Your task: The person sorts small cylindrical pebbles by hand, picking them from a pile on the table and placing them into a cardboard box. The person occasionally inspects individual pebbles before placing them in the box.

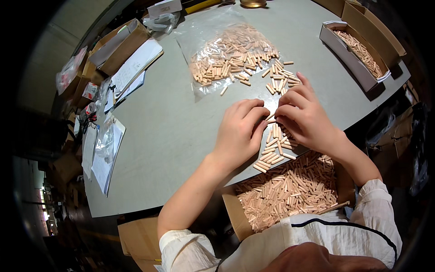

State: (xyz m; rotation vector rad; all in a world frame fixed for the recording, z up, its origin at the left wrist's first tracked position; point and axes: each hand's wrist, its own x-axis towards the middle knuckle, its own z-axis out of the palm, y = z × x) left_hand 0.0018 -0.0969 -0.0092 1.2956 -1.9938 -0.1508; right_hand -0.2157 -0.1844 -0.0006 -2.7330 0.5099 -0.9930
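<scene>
Small pale wooden dowels (pixel 275 131) lie loose in a band between my hands, running to the table's near edge. My left hand (pixel 240 129) rests at the left of this band with its fingers curled, their tips at a wooden dowel (pixel 270 116). From the right, my right hand (pixel 308 115) reaches over the dowels, its fingers bent and pinched together close to the left fingertips; what they hold is hidden. Beyond the hands, more loose dowels (pixel 281 79) lie beside a clear plastic bag (pixel 235 56) full of dowels.
Below the table edge stands an open cardboard box (pixel 238 217) heaped with dowels. A long narrow carton (pixel 346 59) at the far right holds dowels too. Papers (pixel 133 68), a clipboard (pixel 108 156) and cardboard boxes (pixel 120 47) line the left side of the grey table (pixel 172 131).
</scene>
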